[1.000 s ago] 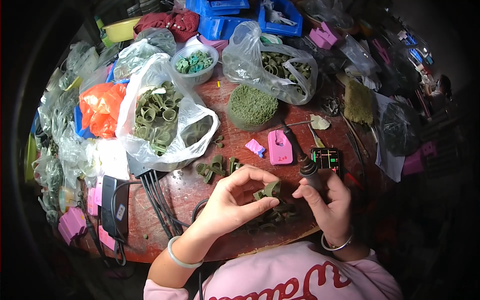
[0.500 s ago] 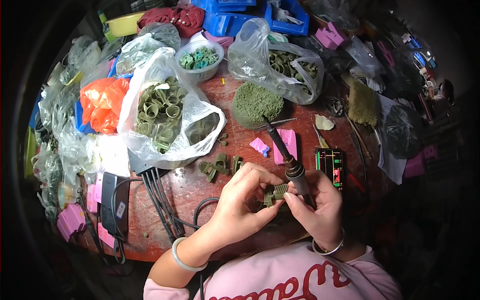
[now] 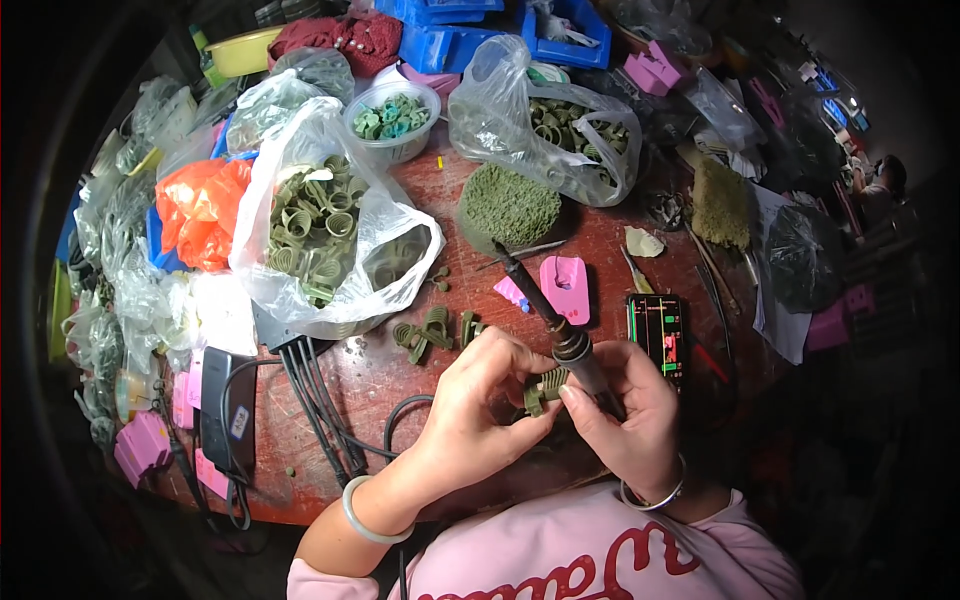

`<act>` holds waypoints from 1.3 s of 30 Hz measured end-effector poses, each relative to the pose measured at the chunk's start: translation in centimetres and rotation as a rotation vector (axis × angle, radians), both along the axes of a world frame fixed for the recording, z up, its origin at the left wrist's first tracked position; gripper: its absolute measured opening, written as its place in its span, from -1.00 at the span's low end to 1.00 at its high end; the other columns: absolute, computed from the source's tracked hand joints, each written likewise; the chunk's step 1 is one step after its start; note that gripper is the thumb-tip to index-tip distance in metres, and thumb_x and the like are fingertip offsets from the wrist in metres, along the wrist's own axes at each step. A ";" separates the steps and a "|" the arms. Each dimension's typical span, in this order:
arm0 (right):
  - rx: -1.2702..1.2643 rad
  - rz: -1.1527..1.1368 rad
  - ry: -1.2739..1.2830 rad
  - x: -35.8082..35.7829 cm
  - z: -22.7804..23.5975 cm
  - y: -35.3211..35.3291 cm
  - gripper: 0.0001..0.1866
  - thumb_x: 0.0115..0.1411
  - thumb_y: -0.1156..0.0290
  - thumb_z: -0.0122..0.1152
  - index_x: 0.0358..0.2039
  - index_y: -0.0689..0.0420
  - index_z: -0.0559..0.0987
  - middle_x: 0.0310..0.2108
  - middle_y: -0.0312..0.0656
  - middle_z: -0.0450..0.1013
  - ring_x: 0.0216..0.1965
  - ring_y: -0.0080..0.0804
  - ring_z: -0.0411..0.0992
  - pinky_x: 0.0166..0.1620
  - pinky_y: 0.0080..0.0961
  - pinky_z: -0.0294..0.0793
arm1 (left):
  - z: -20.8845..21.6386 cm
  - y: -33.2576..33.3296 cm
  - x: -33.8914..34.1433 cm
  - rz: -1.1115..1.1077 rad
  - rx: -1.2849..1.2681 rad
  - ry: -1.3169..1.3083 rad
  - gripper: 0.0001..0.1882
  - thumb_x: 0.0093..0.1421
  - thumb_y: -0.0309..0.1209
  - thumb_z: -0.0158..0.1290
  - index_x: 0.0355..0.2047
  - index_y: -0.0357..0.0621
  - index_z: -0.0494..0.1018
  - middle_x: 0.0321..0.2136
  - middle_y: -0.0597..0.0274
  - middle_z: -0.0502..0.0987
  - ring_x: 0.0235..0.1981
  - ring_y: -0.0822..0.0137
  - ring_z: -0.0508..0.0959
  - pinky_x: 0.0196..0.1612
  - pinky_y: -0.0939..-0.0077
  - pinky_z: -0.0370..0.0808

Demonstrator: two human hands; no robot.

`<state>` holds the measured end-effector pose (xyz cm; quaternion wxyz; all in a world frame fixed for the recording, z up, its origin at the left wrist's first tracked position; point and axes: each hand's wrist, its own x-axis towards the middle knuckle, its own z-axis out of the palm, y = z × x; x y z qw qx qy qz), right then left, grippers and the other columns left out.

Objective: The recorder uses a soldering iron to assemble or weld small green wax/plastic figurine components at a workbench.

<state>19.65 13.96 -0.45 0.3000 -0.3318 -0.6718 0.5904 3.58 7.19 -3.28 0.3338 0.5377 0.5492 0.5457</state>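
Both hands meet at the near edge of the reddish-brown surface (image 3: 620, 250), over the person's pink top. Left hand (image 3: 478, 405), pale bangle on its wrist, is closed, pinching a small olive-green ribbed part (image 3: 546, 386) between its fingertips. Right hand (image 3: 628, 408) is wrapped around a dark soldering iron (image 3: 560, 325), the shaft angling up and away to the left, the tip pointing away from the part; right index finger touches the part too.

Landmark: the ribbed part.
- Just beyond it to the left: a few loose olive-green pieces (image 3: 430, 333) lying on the surface.
- Just beyond to the right: a small dark device with a lit screen (image 3: 657, 330); past the iron's tip, a pink plastic piece (image 3: 566, 285).
- Left of it: a bundle of black cables (image 3: 315, 385) and a black box (image 3: 228, 408).
- Further beyond-left: a big clear bag of olive coil parts (image 3: 325, 235), with an orange bag (image 3: 200, 210) left of that.
- Straight beyond: a green round scouring pad (image 3: 510, 205).
- Far beyond: a second clear bag of parts (image 3: 555, 125), a clear tub of teal parts (image 3: 392, 118), then blue trays (image 3: 470, 30) at the far edge.
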 end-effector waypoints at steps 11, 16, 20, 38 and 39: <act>0.100 -0.075 0.039 0.8 0.0 0.9 -0.85 0.28 0.61 -0.01 -0.14 0.31 0.36 -0.29 -0.11 0.54 -0.22 -0.53 0.52 -0.09 -0.58 0.48 | 0.8 0.0 -2.1 -0.115 -0.220 0.105 -0.76 0.01 -0.49 0.25 -0.35 -0.27 0.43 -0.49 0.20 0.46 -0.43 0.32 0.53 -0.34 0.49 0.46; 0.004 -0.037 0.046 1.1 0.2 0.6 -0.84 0.27 0.60 0.00 -0.14 0.31 0.35 -0.29 -0.11 0.54 -0.22 -0.53 0.52 -0.10 -0.60 0.47 | 0.7 -0.7 -2.5 -0.388 -0.229 0.355 -0.70 -0.03 -0.44 0.25 -0.29 -0.24 0.44 -0.38 0.04 0.40 -0.31 0.01 0.51 -0.25 0.25 0.47; 0.018 -0.033 0.045 0.9 0.2 0.6 -0.84 0.27 0.61 0.01 -0.14 0.30 0.34 -0.29 -0.11 0.54 -0.22 -0.53 0.52 -0.11 -0.61 0.47 | 0.8 -0.4 -2.1 -0.347 -0.240 0.328 -0.72 -0.04 -0.51 0.23 -0.30 -0.24 0.43 -0.42 0.06 0.38 -0.34 0.03 0.51 -0.27 0.25 0.46; 0.070 0.065 0.144 1.4 -0.3 0.7 -0.49 -0.02 0.70 0.36 -0.08 0.20 0.33 -0.29 -0.27 0.53 -0.63 -0.94 0.11 -0.59 -0.93 0.04 | 0.5 0.2 -1.2 -0.031 -0.028 -0.230 -0.82 -0.05 -0.67 0.17 -0.39 -0.23 0.52 -0.42 0.24 0.52 -0.34 0.39 0.50 -0.25 0.54 0.41; 0.074 0.097 0.133 1.5 -0.1 0.6 -0.47 -0.03 0.71 0.37 -0.07 0.21 0.33 -0.27 -0.26 0.51 -0.59 -0.93 0.21 -0.57 -0.95 0.11 | 0.3 0.2 -1.1 -0.031 -0.027 -0.229 -0.82 -0.05 -0.67 0.17 -0.39 -0.23 0.52 -0.42 0.24 0.52 -0.34 0.39 0.50 -0.25 0.54 0.41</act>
